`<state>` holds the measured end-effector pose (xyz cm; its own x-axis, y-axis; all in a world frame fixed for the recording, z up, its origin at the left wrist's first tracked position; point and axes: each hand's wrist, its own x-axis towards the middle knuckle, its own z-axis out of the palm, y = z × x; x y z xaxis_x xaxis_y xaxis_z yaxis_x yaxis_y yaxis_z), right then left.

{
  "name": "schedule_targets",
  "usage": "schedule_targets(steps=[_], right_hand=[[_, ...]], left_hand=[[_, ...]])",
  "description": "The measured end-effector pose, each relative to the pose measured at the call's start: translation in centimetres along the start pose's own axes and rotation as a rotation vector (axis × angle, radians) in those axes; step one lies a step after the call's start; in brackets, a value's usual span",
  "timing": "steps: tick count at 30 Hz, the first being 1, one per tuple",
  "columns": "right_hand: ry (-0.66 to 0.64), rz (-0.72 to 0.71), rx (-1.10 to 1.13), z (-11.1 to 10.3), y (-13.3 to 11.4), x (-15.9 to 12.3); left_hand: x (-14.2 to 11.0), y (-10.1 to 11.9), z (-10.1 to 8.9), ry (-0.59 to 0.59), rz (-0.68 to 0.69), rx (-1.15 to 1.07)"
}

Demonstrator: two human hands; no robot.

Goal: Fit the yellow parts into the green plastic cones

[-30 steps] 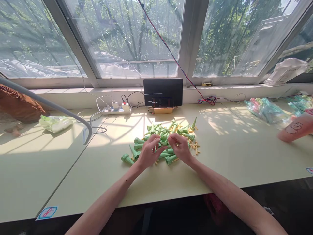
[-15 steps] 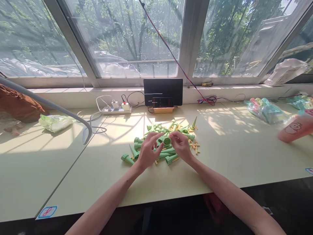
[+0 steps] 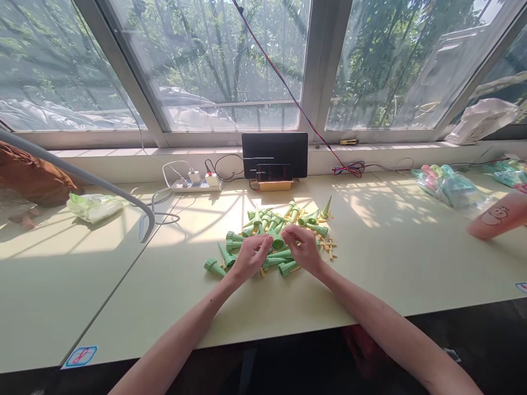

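My left hand point(image 3: 252, 255) is closed, thumb and fingers pressed together in a pinch; what they hold, if anything, is too small to name. Facing it, my right hand point(image 3: 302, 247) is pinched by the near rim of a round green plastic cap point(image 3: 278, 244). The cap sits between both hands, its hollow end turned toward me. Beneath and around the hands spreads a pile of green cone-shaped plastic spikes point(image 3: 214, 267) with ribbed caps. Small yellow cross-shaped pieces point(image 3: 330, 248) lie among them, mostly on the right side.
A black tablet point(image 3: 275, 153) and a phone point(image 3: 274, 172) lean at the back of the table. A power strip point(image 3: 197, 185) with cables is left of them. A grey curved bar point(image 3: 102, 186) crosses the left side. Plastic bags point(image 3: 448, 185) and a pink cup point(image 3: 494, 216) stand right.
My left hand lets go of the cap, opens, then closes into a pinch a little lower. The cap has tilted and dropped slightly. My right hand stays nearly in place.
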<state>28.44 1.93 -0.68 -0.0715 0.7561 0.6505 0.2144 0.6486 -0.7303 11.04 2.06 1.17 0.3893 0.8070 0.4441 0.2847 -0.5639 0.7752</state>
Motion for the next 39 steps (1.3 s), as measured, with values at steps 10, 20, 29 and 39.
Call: schedule_targets(steps=[10, 20, 29, 39], right_hand=[[0.012, 0.058, 0.014, -0.1, -0.3, 0.2], [0.003, 0.099, 0.053, -0.3, -0.3, 0.3], [0.031, 0.145, 0.077, 0.0, -0.1, 0.2], [0.068, 0.074, 0.002, -0.2, -0.3, 0.3]], left_hand=[[-0.2, -0.2, -0.3, -0.023, 0.130, 0.128], [-0.6, -1.7, -0.2, 0.017, 0.401, 0.406], [-0.4, -0.9, 0.2, 0.148, 0.372, 0.446], [-0.3, -0.3, 0.3, 0.093, 0.081, 0.262]])
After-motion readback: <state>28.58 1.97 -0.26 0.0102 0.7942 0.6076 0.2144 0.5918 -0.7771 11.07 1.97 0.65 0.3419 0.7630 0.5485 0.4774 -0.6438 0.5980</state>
